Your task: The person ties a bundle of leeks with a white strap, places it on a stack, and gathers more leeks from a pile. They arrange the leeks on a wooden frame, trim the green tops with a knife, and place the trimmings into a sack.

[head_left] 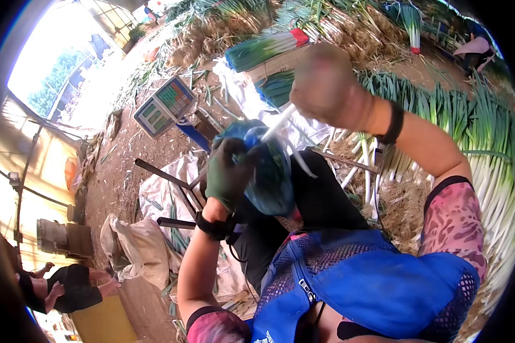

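Head view: right hand (pixel 326 86) is up at chest height, grip closed on a white stalk (pixel 279 123); motion blur hides the fingers. Stalk slants down-left from that fist to just beside the left hand (pixel 229 171). Thin pale strip (pixel 304 164) hangs off near it, over the lap.

Left hand, dark green glove: fingers curled at the upper side of a blue bundle (pixel 272 191) sitting between the black-clad legs (pixel 329 197). Can't tell if that grip is clamped or only resting, or if it also touches the stalk tip.

Handling notes, my judgement:
- Keep the right grip snug, not crushing; white stalks probably bruise or snap if squeezed or bent hard.
- Move it along its own line; sideways load likely kinks it.
- Brace the bundle low with the left palm so it can't roll off the lap. Fingertips clear of the stalk path.
- Hanging strip could snag on the bundle. Watch it.
- Elbow room: scale (pixel 165 107) and metal bars (pixel 161 174) sit past the left hand, the row of leeks (pixel 475 148) on the right-arm side. Small, controlled strokes seem safer than wide swings.

Another person (pixel 74 288) is well apart, far left.
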